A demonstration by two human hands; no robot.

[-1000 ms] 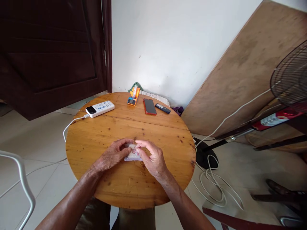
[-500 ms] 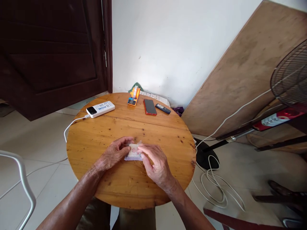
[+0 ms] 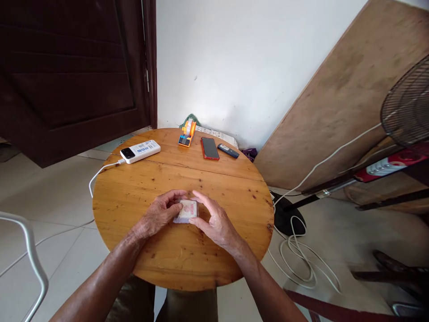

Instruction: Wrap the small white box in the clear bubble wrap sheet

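A small flat packet [image 3: 187, 211], pale with a reddish print and a clear wrapper, lies on the round wooden table [image 3: 140, 197] near its middle. My left hand [image 3: 160, 213] curls round the packet's left side, fingertips on its top edge. My right hand [image 3: 214, 221] holds the right side, thumb and forefinger pinching its edges. Both hands rest on the tabletop and cover part of the packet.
At the table's far side lie a white power bank [image 3: 140, 151] with a white cable [image 3: 100, 172], an orange tape dispenser [image 3: 187, 133], a red-cased phone [image 3: 209, 148] and a small dark phone [image 3: 228, 151]. A wooden board [image 3: 338, 98], a fan [image 3: 407, 107] and coiled cable [image 3: 298, 259] stand right.
The packet has been turned flat so its printed face shows. My right hand's fingers moved from on top of it to its right edge. My left hand barely moved.
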